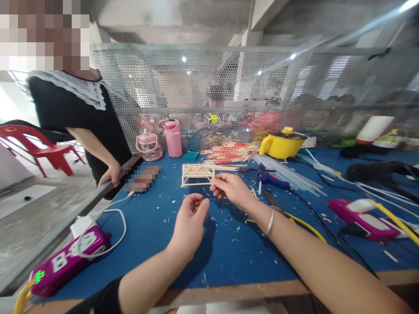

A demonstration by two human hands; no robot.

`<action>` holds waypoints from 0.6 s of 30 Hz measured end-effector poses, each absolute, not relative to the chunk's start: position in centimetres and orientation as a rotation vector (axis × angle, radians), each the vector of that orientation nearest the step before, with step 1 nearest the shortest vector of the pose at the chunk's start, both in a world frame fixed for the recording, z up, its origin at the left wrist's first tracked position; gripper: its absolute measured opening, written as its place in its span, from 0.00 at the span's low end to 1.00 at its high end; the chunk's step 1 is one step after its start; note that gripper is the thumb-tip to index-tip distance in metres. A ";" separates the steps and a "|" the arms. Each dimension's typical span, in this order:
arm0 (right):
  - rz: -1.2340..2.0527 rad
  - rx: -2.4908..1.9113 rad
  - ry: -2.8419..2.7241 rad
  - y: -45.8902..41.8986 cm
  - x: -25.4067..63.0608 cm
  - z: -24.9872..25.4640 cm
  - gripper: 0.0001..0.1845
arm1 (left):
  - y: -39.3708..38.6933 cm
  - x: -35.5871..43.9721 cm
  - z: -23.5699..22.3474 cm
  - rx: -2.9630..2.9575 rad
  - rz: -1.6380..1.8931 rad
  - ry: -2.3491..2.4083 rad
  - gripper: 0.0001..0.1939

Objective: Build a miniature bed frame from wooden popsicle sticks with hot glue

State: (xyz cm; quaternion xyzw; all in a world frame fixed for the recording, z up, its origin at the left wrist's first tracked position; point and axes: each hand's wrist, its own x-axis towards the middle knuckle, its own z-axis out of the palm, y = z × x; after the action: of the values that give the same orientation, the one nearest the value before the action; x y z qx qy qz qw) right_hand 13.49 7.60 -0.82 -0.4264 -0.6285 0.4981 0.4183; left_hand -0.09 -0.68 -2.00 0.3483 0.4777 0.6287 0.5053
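A small frame of pale wooden sticks stands on the blue tabletop in front of me. My right hand, with a silver bangle at its wrist, pinches the frame's right end between thumb and fingers. Nearer to me and to the left, my left hand is raised with its fingers curled in, apart from the frame; the inside of its grip is hidden. A blue glue gun lies to the right of my right hand, close to pliers or shears partly covered by my forearm.
Behind the frame lie bundled wooden sticks; clear glue sticks and a yellow electric pot are to the right. Purple power strips with cables flank the table. Pink bottles stand by the mesh screen. A person stands at left.
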 end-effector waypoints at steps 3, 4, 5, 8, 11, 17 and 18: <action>1.293 -1.012 -1.551 7.2 13.5 -1.0 0.11 | 0.7 1.2 -2.5 0.740 1.459 1.038 0.15; 1.296 -0.998 -1.545 7.1 13.6 -1.2 0.12 | 1.4 1.4 -2.6 0.734 1.453 0.993 0.16; 1.293 -0.986 -1.540 7.1 13.6 -1.3 0.13 | 2.1 1.5 -2.7 0.732 1.447 0.953 0.16; 1.278 -0.961 -1.530 6.9 13.4 -1.7 0.15 | 3.3 1.5 -3.1 0.737 1.437 0.880 0.16; 1.256 -0.957 -1.517 6.6 13.2 -1.8 0.16 | 3.4 1.6 -3.6 0.742 1.464 0.844 0.18; 1.166 -0.970 -1.558 6.1 13.4 -1.2 0.13 | 3.0 1.5 -3.6 0.739 1.481 0.799 0.19; 1.149 -0.973 -1.570 6.1 13.4 -1.1 0.12 | 3.0 1.5 -3.5 0.738 1.481 0.798 0.19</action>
State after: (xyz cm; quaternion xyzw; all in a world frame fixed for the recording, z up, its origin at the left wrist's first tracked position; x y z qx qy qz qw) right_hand 13.42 6.11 -1.08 -0.3962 -0.6390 0.4677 0.4646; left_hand 1.48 3.04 -3.53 0.3193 0.3453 0.6405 0.6070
